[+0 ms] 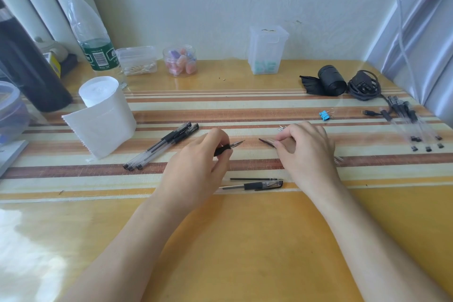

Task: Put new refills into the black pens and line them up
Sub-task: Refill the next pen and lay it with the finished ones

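Currently mid-assembly, centre: grip [229, 147] pinched in curled left hand [196, 162]; dark piece [267, 142], cap or barrel unclear, pinched by right hand [304, 147]. Best lined up straight, joined gently. Loose pen [257, 185], refill [253, 179] nearer; pen row [161, 147] left.

Along the desk's [245, 240] far edge, l. to r., are set a bottle [93, 39], a swab box [137, 60], a jar [180, 60] and a tall tub [267, 49]. Twd the far-right corner a bag roll [328, 81] is laid, w/ a coiled cable [362, 84] just to its right. Pen barrels [414, 125] are spread by the right edge, w/ a binder clip [324, 115] to their left. A tissue roll [105, 115] is stood nr the left edge, three pens [161, 147] side by side just to its right. Mid-desk, a refill [253, 179] is laid just behind a capped pen [255, 185], btwn the two wrists. Behind these, a pen front [228, 147] is held in the left hand [196, 162] and a thin piece [267, 142] in the right hand [306, 149].
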